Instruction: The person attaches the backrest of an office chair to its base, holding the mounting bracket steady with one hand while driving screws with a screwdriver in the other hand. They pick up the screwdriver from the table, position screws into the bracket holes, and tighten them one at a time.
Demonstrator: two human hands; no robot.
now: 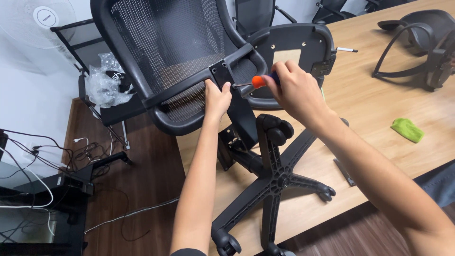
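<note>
The chair base [275,178] lay nearest, its black five-spoke star with castors resting on the wooden worktop [379,104] and partly overhanging its near edge. Above it, the mesh backrest [170,42] stood tilted against the seat underside [294,47], joined at a black bracket [222,73]. The assembly looked heavy and awkward: the frame stiff plastic, the mesh yielding, so hold was best taken on the frame or bracket, not the mesh. The left hand [216,99] was closed loosely on the lower backrest frame just beside the bracket, fingers curled over the edge and steadying it. The right hand [294,90] was clenched round a screwdriver [256,82] with an orange handle, its short shaft pointing left at the bracket; whether the tip sat in a screw could not be told. Farther right on the worktop lay a green cloth [407,130], and beyond it loose black armrests [417,42]. Left of the worktop, a plastic bag [106,83] sat on a rack, with cables [47,161] on the floor and a fan [42,21] at the wall.
</note>
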